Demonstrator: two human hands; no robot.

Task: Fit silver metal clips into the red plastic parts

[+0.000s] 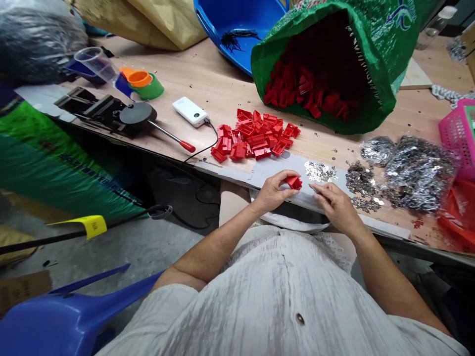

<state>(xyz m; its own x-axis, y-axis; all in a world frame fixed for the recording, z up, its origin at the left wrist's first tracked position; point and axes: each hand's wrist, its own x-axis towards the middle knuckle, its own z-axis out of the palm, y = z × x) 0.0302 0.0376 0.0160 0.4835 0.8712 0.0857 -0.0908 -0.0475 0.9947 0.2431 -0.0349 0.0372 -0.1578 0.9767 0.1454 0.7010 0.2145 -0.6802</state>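
My left hand pinches a small red plastic housing near the table's front edge. Just to its right, my right hand is closed with thumb and finger on a small metal piece, whose tip points toward the housing but stays apart from it. Beyond my hands lies a scatter of shiny metal pieces on a grey sheet. A heap of similar red housings sits to the left, behind my left hand. Darker metal parts are piled right of my right hand.
A green sack lies open with red housings inside. Behind it stands a blue basin. At left are a lever press and a white power bank with a cable. Bagged metal parts and a pink basket are at right.
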